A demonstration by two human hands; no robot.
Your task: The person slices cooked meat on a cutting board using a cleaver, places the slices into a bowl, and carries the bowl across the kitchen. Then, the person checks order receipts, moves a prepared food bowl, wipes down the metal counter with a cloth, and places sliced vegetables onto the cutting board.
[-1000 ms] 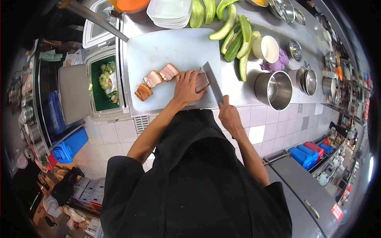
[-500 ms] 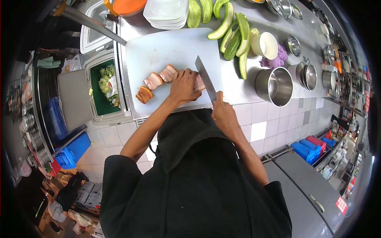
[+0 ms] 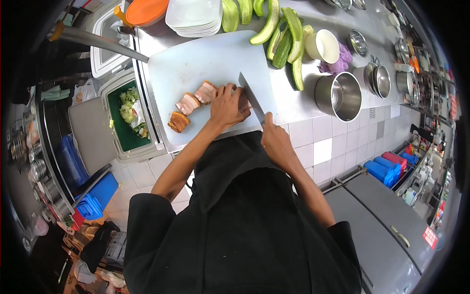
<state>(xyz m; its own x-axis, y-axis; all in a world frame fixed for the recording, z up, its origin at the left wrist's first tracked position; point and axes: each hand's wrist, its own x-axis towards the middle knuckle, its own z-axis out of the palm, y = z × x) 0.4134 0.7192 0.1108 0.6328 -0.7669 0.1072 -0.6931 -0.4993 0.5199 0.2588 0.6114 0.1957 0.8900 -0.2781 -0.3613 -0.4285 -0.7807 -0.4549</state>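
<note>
My right hand is wrapped round the handle of a kitchen knife, its broad blade pointing away from me over the white cutting board. Just left of the blade, my left hand presses its bent fingers on a piece of pork belly, mostly covered by the hand. More pork lies in a slanting row beside that hand: a striped piece near the fingers, another piece, and a browned piece closest to the board's front edge.
Peeled green gourds, a cream tub and a steel pot stand right of the board. White dishes are stacked behind it, near an orange lid. An open bin with scraps sits at the left.
The view has shifted slightly, moving the counter items in frame. Both hands keep their holds on the knife and the pork, with the blade still right beside the left fingers.
</note>
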